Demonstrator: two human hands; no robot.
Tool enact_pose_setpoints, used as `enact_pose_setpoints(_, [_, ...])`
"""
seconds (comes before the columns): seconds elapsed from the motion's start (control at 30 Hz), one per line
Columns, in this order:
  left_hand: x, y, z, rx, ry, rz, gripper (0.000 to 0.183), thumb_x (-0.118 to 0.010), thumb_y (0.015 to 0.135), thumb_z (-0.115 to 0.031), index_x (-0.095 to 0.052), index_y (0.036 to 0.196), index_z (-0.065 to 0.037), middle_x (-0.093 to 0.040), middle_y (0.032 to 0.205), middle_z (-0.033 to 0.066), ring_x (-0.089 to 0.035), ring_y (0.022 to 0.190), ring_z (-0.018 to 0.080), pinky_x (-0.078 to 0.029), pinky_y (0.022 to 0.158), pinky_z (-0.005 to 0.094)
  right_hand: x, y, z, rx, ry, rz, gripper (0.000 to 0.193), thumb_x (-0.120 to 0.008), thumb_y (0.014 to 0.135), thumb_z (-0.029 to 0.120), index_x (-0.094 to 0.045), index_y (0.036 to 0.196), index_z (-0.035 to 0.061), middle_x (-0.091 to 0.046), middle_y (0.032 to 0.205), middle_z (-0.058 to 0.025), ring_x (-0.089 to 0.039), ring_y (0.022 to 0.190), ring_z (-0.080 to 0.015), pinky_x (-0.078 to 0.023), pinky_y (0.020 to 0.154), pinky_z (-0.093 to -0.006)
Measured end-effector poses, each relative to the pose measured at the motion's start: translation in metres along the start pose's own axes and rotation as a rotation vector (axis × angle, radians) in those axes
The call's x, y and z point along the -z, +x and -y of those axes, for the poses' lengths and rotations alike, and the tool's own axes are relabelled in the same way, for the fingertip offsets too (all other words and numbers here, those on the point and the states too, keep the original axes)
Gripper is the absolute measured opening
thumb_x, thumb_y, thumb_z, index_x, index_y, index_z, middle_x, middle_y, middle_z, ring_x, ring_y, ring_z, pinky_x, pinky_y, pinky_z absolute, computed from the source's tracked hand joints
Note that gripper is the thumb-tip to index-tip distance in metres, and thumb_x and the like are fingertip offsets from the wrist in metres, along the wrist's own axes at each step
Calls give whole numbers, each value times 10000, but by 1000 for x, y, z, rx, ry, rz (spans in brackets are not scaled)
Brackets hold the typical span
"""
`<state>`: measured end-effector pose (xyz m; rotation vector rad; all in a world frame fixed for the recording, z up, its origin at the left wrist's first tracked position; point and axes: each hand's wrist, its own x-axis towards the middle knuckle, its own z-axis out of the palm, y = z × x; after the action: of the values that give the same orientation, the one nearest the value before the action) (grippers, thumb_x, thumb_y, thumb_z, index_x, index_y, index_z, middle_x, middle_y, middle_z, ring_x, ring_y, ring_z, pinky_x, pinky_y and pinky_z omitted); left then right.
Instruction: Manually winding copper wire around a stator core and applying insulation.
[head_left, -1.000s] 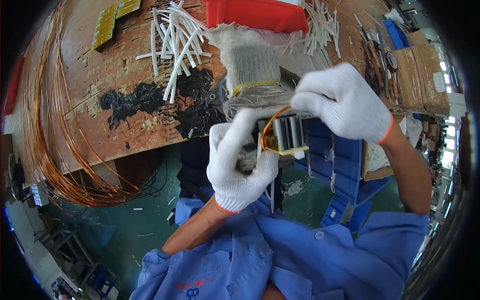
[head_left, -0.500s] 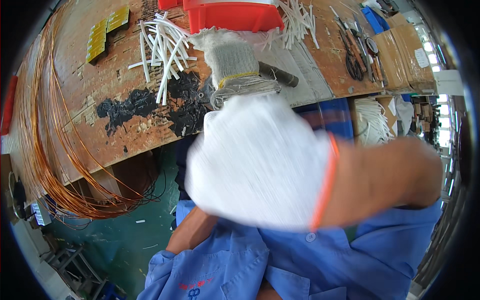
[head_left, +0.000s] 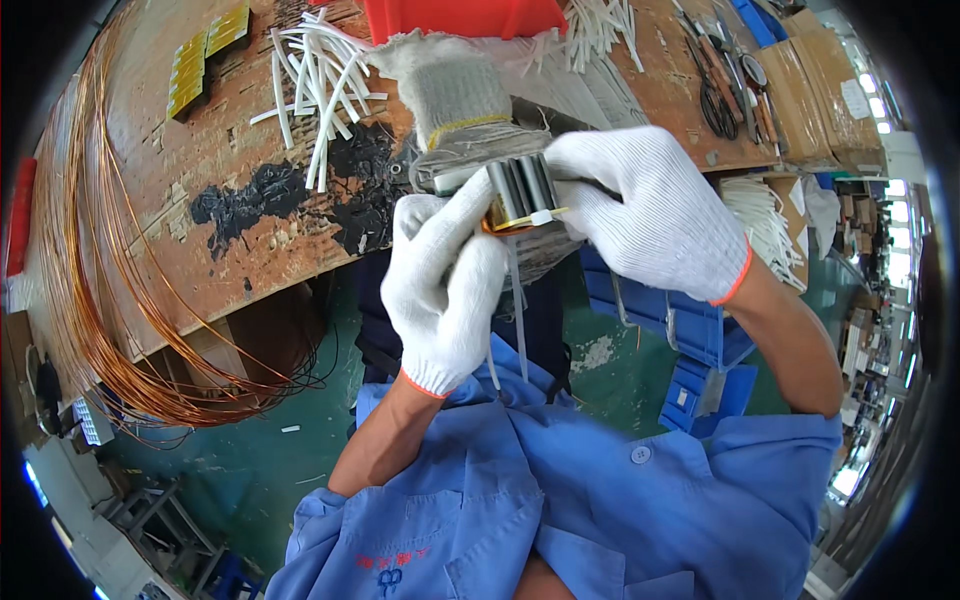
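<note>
One worktop (head_left: pixel 225 150): scuffed, black-smeared, behind the action
Right hand (head_left: pixel 655 205): blurred mid-sweep a blink ago, now pinching the coil block (head_left: pixel 522 190), right side
Left hand (head_left: pixel 445 275): pinching its left
Coil block: up between them, so it's steadied two-handed now

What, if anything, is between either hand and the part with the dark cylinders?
Nothing visible: the gloved left hand holds the part with the dark cylinders from its left, and the gloved right hand is right at its right side.

Coil assembly (head_left: pixel 522 195), dark cylinders (head_left: pixel 523 181), yellow base (head_left: pixel 516 221), tilted midair
</note>
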<state>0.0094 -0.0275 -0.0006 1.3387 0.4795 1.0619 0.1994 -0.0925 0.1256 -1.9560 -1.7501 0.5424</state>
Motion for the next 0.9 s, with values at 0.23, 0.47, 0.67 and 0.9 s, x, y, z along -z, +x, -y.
enact_pose_setpoints(0.23, [-10, 2, -5, -12, 166, -93, 375, -690, 1002, 37, -795, 1360, 0, -660, 1065, 56, -606, 975, 139, -511, 898, 290, -8, 5, -10, 128, -182, -68, 110, -717, 890, 94, -690, 845, -2, -705, 832, -263, -710, 824, -506, -574, 726, -563])
enact_pose_setpoints(0.47, [-8, -3, -1, -435, 683, 5, 924, -974, 708, -213, -635, 1552, -52, -554, 1424, 208, -542, 1280, 365, -502, 1109, 485, -13, -81, 70, 200, -897, 122, 127, -696, 869, 169, -659, 913, 55, -591, 695, -39, -628, 519, -186, -465, 451, -390])
enact_pose_setpoints(0.67, [-13, 1, 19, -239, 416, -183, 714, -1073, 705, -255, -780, 1322, -47, -541, 1492, 196, -572, 1387, 393, -507, 1149, 485, -17, 4, 96, 623, -800, 92, 259, -722, 833, 223, -755, 913, -21, -677, 722, -141, -655, 576, -221, -480, 498, -394])
enact_pose_setpoints(0.9, [-9, 7, 4, -154, 410, -169, 594, -1006, 783, -233, -786, 1291, -16, -596, 1546, 216, -558, 1469, 375, -439, 1238, 476, 24, 88, -10, 85, -160, 455, 297, -669, 999, 231, -748, 859, -19, -674, 771, -228, -676, 702, -310, -530, 698, -454])
